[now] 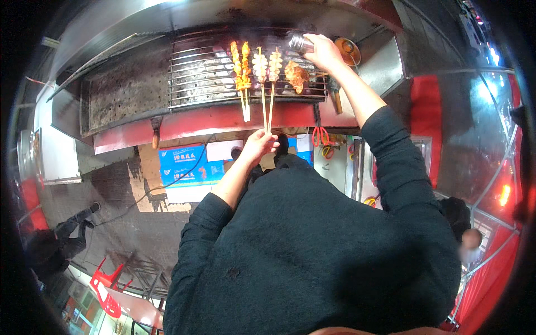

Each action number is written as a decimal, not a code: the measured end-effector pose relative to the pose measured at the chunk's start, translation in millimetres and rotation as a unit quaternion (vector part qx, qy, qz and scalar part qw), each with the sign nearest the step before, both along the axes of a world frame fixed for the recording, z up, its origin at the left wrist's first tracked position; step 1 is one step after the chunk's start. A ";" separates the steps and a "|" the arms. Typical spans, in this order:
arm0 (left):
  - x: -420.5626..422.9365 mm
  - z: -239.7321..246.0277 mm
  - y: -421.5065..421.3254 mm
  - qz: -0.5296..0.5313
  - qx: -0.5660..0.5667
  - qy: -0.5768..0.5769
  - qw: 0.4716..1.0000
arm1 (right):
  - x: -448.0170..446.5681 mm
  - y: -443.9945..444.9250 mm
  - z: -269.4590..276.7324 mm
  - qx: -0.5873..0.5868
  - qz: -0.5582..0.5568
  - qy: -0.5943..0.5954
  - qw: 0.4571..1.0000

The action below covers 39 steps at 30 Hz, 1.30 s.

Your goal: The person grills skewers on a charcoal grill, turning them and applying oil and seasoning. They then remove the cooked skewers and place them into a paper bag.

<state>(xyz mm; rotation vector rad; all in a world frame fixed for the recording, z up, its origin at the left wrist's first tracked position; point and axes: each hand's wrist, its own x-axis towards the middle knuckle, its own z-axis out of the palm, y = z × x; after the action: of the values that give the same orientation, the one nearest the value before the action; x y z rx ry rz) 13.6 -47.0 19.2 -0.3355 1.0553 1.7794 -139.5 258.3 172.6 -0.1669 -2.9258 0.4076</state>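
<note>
My left hand (260, 145) is closed around the lower ends of two wooden skewers whose pale, scalloped food pieces (260, 67) lie over the wire grill grate (201, 79). In my right hand (324, 52) is a shaker with a metal top (299, 43), tilted on its side above the grate's right part. Two skewers of orange-yellow food (236, 69) rest on the grate just left of the pale ones. A browned piece of meat (296, 76) lies on the grate to their right, below the shaker.
Right of the grate are a round pan or bowl (347, 50) and a wooden-handled tool (337, 100). Red-handled scissors (320, 136) hang at the grill's red front edge (201, 119), with a wooden-handled brush (155, 134) further left. Flattened cardboard (146, 167) covers the floor; people are at both sides.
</note>
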 end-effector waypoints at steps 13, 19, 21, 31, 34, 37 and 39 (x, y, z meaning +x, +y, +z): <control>16.0 -14.6 -59.7 -0.041 -0.058 0.009 0.997 | 45.6 -48.9 3.0 -0.051 -0.030 0.047 0.997; 32.1 -53.7 -114.4 -0.009 -0.152 0.011 0.988 | 3.3 -35.5 -2.2 -0.043 -0.073 0.107 0.991; 45.1 -74.9 -143.4 0.001 -0.210 0.015 0.977 | -11.3 -31.1 -2.3 -0.012 -0.004 0.058 0.998; 132.1 -139.4 -293.4 -0.017 -0.424 -0.059 0.903 | 21.7 -42.8 17.7 -0.071 -0.044 0.094 0.992; 140.3 -136.3 -302.0 -0.008 -0.420 -0.080 0.904 | 40.5 -58.0 24.9 -0.032 0.046 -0.026 0.998; 132.3 -139.2 -292.0 -0.022 -0.411 -0.076 0.908 | 45.1 -71.1 27.6 -0.040 0.047 -0.005 0.998; 123.2 -140.5 -280.8 -0.020 -0.405 -0.070 0.912 | 45.1 -77.7 27.2 -0.051 0.039 -0.003 0.998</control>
<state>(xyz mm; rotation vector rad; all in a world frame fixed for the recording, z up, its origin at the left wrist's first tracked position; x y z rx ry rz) 136.9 -327.8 -121.3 -0.9195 1.6444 1.1752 -94.4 180.6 199.8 -0.0685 -2.9259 0.5713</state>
